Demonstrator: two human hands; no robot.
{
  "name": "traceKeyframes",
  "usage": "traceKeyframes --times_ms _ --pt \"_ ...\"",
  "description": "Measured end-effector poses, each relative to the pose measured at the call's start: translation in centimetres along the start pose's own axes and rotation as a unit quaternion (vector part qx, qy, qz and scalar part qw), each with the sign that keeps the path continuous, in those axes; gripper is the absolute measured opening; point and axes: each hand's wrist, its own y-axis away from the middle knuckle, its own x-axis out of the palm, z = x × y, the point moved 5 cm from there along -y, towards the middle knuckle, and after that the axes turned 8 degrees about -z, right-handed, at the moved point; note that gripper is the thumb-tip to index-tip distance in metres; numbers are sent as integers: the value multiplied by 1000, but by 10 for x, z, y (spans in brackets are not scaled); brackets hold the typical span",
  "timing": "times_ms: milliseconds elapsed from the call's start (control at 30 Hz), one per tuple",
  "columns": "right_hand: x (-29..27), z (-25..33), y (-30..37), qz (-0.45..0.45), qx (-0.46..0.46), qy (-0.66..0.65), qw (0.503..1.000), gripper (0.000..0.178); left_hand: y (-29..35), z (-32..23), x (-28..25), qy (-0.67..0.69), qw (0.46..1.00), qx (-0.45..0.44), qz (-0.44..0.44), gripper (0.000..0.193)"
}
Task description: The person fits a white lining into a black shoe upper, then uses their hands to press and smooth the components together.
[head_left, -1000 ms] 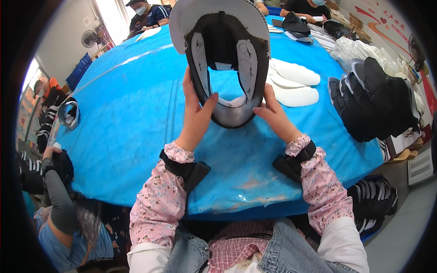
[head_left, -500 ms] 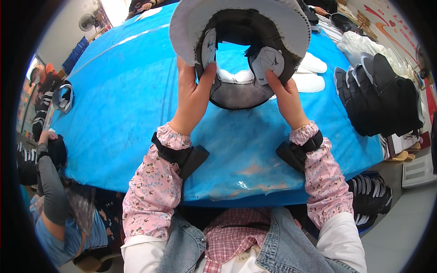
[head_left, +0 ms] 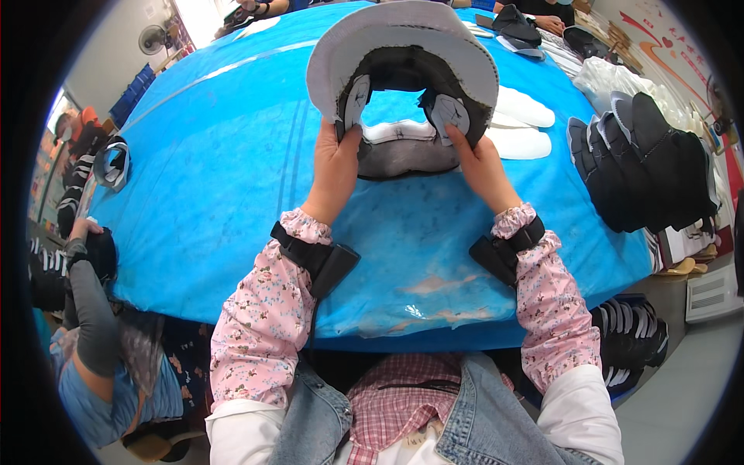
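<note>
Above the blue-covered table, both my hands hold up a shoe upper (head_left: 403,37), dark on the outer and collar parts, with a broad pale lining curving away at the toe end. Its opening shows the blue table through it, and white patches line both sides. My left hand (head_left: 333,172) pinches the left edge, thumb on the inside and fingers behind. On the opposite edge my right hand (head_left: 488,172) grips the same way, its thumb pressed by the right white patch. Fingers of both hands are largely hidden behind the upper. White insole-shaped pieces (head_left: 521,144) lie just beyond my right hand.
A stack of black shoe uppers (head_left: 647,167) stands at the table's right side, near a clear plastic bag (head_left: 620,81). Another upper (head_left: 114,164) sits at the left edge. A co-worker's arm (head_left: 94,310) is at the left; other people sit across the table (head_left: 232,116).
The shoe upper has moved slightly away from me and tilted, so its whole pale toe edge now shows. Both hands went with it, keeping their grip.
</note>
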Motion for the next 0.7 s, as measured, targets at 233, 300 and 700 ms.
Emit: traceKeyframes --times_ms 233,300,700 --pt "-2 -1 0 -6 -10 -49 999 28 2 -9 3 18 999 16 30 36" --pt "-1 -4 0 -4 3 -55 998 28 1 -7 3 3 1000 16 25 36" --pt "3 -7 2 17 45 -46 998 35 -2 -5 1 -50 998 26 28 33"
